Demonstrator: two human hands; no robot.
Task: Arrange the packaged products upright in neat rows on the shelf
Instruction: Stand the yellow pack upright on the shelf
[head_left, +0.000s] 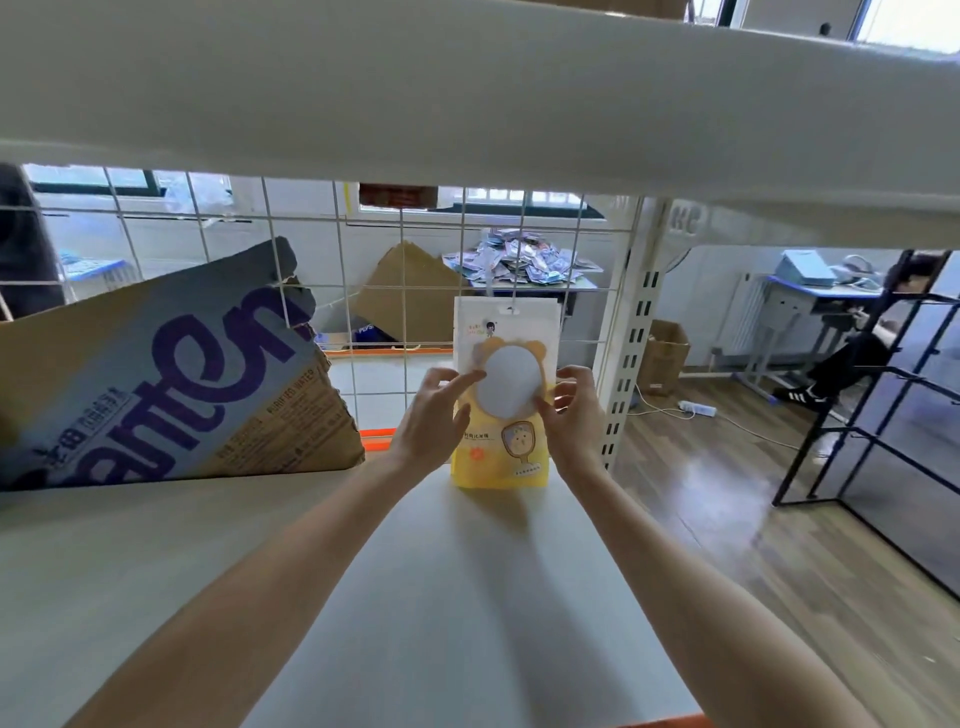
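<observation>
**Two hands steady a yellow packet on the shelf**

A flat yellow and white packet (505, 395) stands upright near the middle of the frame, at the back of the pale shelf board (467, 597). It looks like smooth, shiny plastic, with a round grey-white window shaped like a bear's head. The small writing on it is too blurry to read. More white edges peek out behind its top, so there may be more packets there, but I cannot tell how many.

The left hand (434, 415) touches the packet's left edge, its fingers loosely bent, one fingertip on the round window. The right hand (574, 410) curls around the right edge, thumb on the front. Its other fingers are partly hidden behind the packet.

Right behind the packet is a thin white wire grid (332, 291). At the left of the frame, a torn brown cardboard box (166, 374) with big purple letters leans on the shelf, cut off by the frame's edge. A white shelf board (467, 93) fills the top. At the right is a wooden floor (727, 493).
</observation>
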